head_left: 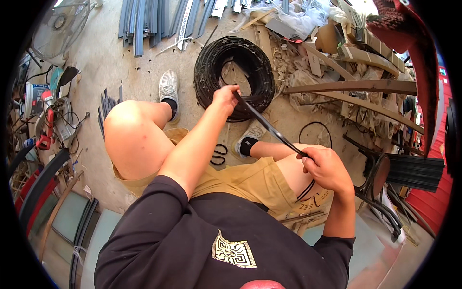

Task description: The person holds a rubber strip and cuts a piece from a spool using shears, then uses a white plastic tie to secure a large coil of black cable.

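A black rubber-like strip [269,127] stretches slantwise between my two hands. My left hand [226,99], at the near edge of a big black coil [208,67] of similar strip, is closed round its upper end. Over my right knee, my right hand [329,168] pinches the lower end between thumb and fingers. Thin black lengths [306,190] show below that hand, against my leg. The coil lies on the floor beyond my feet. A pair of black handle loops [219,155], like those of scissors, shows between my legs; the rest is hidden.
Bundles of grey strips [139,21] lie at the back. A fan [60,21] stands at the far left, with a red-handled tool [47,127] and cords nearer. Curved wooden pieces [356,86] and plastic scraps pile up on the right, beside dark slats [415,171].
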{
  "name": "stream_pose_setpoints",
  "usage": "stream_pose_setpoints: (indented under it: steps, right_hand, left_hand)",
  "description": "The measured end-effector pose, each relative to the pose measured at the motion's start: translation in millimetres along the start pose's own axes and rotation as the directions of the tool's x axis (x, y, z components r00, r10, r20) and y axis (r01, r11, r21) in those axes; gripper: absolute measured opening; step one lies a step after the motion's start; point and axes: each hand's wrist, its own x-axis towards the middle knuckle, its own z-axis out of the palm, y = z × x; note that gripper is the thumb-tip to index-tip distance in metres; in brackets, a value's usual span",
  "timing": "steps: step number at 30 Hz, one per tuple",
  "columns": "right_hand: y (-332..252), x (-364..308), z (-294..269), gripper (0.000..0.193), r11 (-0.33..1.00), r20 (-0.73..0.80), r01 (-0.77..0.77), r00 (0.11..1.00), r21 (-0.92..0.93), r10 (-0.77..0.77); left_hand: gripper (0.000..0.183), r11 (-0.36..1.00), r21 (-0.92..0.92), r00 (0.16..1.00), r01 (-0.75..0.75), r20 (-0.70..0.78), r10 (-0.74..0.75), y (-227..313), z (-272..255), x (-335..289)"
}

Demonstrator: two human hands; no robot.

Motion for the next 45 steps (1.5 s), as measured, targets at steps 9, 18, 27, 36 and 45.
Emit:
stream_pose_setpoints:
  steps: [9, 18, 27, 36, 45]
  right_hand:
    - [22.4, 28.6, 9.5, 0.039, -0.142, 0.071, -0.087, 0.991, 0.986, -0.116]
    - [101.8, 76.9, 2.0, 0.040, -0.204, -0.005, 0.075, 0.946, 0.976, 0.325]
    - [103.0, 68.6, -4.7, 0.034, -0.208, 0.067, -0.008, 0.958, 0.978, 0.279]
    - [46.3, 62.6, 11.8, 0.035, -0.201, 0.128, -0.121, 0.992, 0.972, 0.024]
    - [19.7, 109.9, -8.1, 0.034, -0.379, -0.118, 0.028, 0.969, 0.925, -0.217]
  left_hand:
    - [0.070, 0.942, 0.333, 0.990, 0.039, -0.143, 0.010, -51.8, 8.7, -9.7]
    - [0.007, 0.981, 0.093, 0.985, 0.171, -0.043, -0.168, -54.3, -11.6, 4.8]
    - [0.015, 0.940, -0.279, 0.969, 0.195, 0.206, -0.140, -56.2, -3.9, 10.7]
    - [0.055, 0.202, 0.684, 0.668, -0.701, 0.531, 0.522, -86.1, 24.9, -32.0]
    - [0.038, 0.008, 0.633, 0.577, -0.774, 0.699, 0.422, -70.5, 32.2, -34.3]
